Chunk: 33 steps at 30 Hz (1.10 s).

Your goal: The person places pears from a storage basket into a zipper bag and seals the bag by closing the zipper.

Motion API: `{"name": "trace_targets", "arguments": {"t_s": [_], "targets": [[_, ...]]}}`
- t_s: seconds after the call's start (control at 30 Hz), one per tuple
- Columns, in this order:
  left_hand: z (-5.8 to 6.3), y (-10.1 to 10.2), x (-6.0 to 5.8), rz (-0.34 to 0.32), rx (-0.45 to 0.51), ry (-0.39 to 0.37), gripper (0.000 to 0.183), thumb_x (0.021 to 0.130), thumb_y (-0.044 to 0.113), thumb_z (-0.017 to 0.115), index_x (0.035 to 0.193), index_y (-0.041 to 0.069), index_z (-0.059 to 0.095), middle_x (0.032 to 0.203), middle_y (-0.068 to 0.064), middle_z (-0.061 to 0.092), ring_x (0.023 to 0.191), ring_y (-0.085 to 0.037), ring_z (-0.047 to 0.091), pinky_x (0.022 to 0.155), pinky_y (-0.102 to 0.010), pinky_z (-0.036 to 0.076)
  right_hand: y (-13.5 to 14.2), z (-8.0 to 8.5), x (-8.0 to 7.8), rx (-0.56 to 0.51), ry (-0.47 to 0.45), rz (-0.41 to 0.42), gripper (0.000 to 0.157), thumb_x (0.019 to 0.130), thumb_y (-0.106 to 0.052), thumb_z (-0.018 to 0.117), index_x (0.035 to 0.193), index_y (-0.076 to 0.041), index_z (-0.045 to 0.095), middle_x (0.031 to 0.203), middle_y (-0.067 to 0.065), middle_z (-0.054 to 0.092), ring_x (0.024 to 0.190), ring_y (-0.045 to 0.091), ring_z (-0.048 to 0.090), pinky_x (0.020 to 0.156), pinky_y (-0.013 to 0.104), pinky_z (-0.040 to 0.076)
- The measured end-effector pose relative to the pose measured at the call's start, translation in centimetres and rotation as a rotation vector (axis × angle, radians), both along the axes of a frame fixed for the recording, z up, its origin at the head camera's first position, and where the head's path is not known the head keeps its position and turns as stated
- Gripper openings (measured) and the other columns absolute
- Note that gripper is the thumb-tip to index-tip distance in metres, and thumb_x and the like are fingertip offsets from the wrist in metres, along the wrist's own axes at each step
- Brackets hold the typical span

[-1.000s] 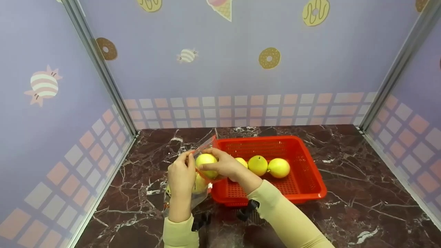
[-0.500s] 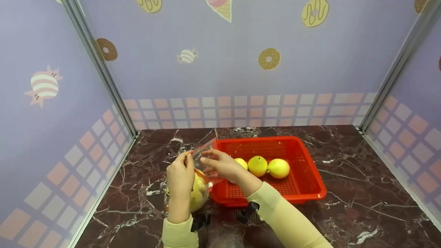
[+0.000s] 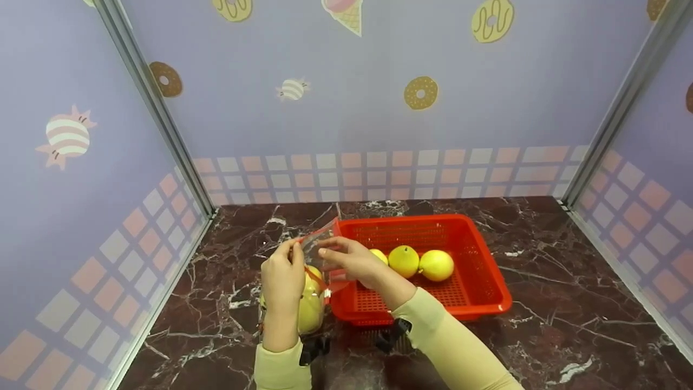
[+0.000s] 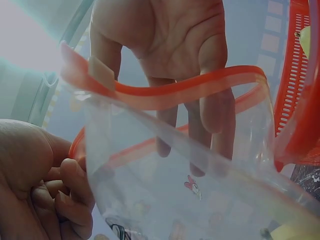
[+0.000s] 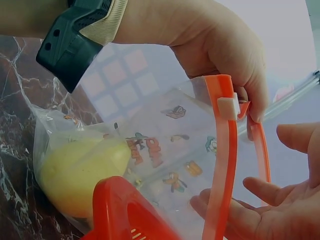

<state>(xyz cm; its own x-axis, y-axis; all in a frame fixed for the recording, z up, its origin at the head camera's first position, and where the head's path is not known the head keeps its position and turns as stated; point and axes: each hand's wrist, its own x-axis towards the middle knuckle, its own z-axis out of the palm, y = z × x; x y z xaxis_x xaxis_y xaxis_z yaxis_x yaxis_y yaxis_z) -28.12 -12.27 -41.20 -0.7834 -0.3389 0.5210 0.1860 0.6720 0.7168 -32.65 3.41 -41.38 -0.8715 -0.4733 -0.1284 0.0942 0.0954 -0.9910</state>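
My left hand (image 3: pixel 283 276) pinches the orange zip edge of a clear printed zip bag (image 5: pixel 165 150). A white slider (image 5: pixel 229 107) sits on that edge near the left fingers. The bag's mouth gapes, and my right hand (image 3: pixel 354 261) reaches into it with fingers extended, holding nothing; the left wrist view shows these fingers through the clear film. Down in the bag lies yellow pear-like fruit (image 5: pixel 82 170), partly hidden by the left forearm in the head view. Beside the bag stands a red plastic basket (image 3: pixel 487 271) containing more such fruit (image 3: pixel 437 265).
The basket's left rim lies right against the bag and under the right hand. A dark marbled tabletop (image 3: pixel 563 325) carries everything. Patterned lilac walls (image 3: pixel 346 119) enclose the back and both sides. Black wrist devices (image 3: pixel 315 349) sit below both hands.
A second ago my right hand held a yellow fruit at the bag's mouth; it has let go, and the fruit is down in the bag. The left hand keeps its grip.
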Motion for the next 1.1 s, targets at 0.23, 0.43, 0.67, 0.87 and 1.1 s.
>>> {"name": "trace_targets", "arguments": {"t_s": [0.23, 0.43, 0.67, 0.87, 1.1], "targets": [[0.0, 0.0, 0.0, 0.007, -0.012, -0.003, 0.022, 0.100, 0.012, 0.061, 0.109, 0.001, 0.078, 0.081, -0.016, 0.076, 0.060, -0.027, 0.059, 0.059, -0.043, 0.049, 0.5, -0.1, 0.0, 0.015, 0.020, 0.006, 0.043, 0.104, -0.028, 0.061, 0.142, -0.008, 0.058, 0.138, 0.020, 0.062, 0.117, 0.039, 0.068, 0.095, 0.048, 0.058], [-0.1, 0.0, -0.1, 0.011, -0.014, -0.003, 0.022, 0.099, 0.012, 0.061, 0.109, 0.002, 0.078, 0.080, -0.016, 0.075, 0.061, -0.027, 0.058, 0.060, -0.043, 0.049, 0.9, 0.0, 0.0, 0.022, 0.044, 0.000, 0.040, 0.104, -0.027, 0.060, 0.140, -0.007, 0.060, 0.135, 0.020, 0.063, 0.124, 0.043, 0.063, 0.095, 0.046, 0.058], [-0.1, 0.0, -0.2, 0.015, -0.016, -0.008, 0.023, 0.100, 0.013, 0.061, 0.109, 0.002, 0.078, 0.080, -0.016, 0.074, 0.063, -0.029, 0.060, 0.061, -0.045, 0.050, 1.8, 0.2, -0.2, 0.050, 0.097, 0.014, 0.040, 0.105, -0.027, 0.060, 0.139, -0.005, 0.059, 0.138, 0.027, 0.060, 0.127, 0.044, 0.061, 0.097, 0.049, 0.057], [-0.2, 0.0, -0.2, 0.019, -0.016, -0.012, 0.022, 0.099, 0.012, 0.061, 0.109, 0.001, 0.078, 0.080, -0.017, 0.074, 0.063, -0.030, 0.060, 0.062, -0.047, 0.050, 3.1, 1.0, -0.2, 0.094, 0.138, 0.033, 0.043, 0.105, -0.027, 0.060, 0.141, -0.005, 0.057, 0.142, 0.026, 0.058, 0.129, 0.044, 0.059, 0.100, 0.055, 0.054], [-0.3, -0.1, -0.3, 0.016, -0.017, -0.006, 0.023, 0.099, 0.012, 0.060, 0.109, 0.001, 0.078, 0.079, -0.017, 0.073, 0.064, -0.030, 0.058, 0.063, -0.046, 0.049, 5.0, 1.6, -0.8, 0.134, 0.152, 0.022, 0.044, 0.105, -0.029, 0.059, 0.141, -0.003, 0.056, 0.142, 0.025, 0.058, 0.129, 0.042, 0.057, 0.105, 0.058, 0.050]]}}
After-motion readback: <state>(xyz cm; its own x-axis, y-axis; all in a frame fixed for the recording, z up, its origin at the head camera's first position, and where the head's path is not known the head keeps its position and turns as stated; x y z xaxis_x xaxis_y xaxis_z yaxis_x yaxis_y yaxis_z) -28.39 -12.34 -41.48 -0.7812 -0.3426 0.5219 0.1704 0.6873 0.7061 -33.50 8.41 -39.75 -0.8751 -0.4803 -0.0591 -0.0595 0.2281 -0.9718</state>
